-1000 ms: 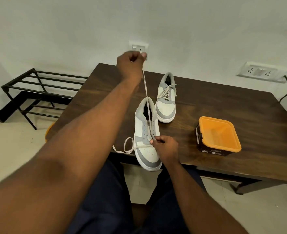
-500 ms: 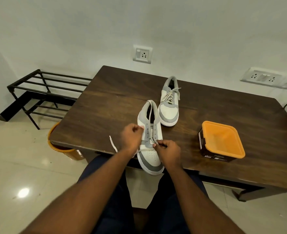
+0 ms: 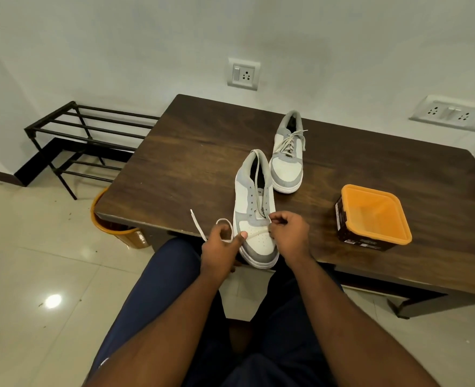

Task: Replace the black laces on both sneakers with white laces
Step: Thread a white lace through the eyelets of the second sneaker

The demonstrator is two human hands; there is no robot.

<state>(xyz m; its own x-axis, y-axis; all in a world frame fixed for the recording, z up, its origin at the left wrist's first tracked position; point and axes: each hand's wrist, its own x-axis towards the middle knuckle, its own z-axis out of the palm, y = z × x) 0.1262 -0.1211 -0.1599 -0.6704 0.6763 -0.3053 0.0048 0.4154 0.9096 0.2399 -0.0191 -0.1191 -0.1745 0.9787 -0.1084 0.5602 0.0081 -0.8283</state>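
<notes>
Head view: near sneaker (image 3: 254,210) at worktop (image 3: 180,163) front edge, toe toward person. White lace (image 3: 200,229) thru lowest eyelets only; one end trails up over the heel. L hand (image 3: 222,247), raised high w/ lace 1 s ago, is now down by the toe, fingers curled round the lace loop. R hand (image 3: 286,233) pinches lace at lower eyelets. Slack pulled thru, so next eyelet pair likely due. Far sneaker (image 3: 288,160) already white-laced. Orange tub (image 3: 373,219) to the right.
</notes>
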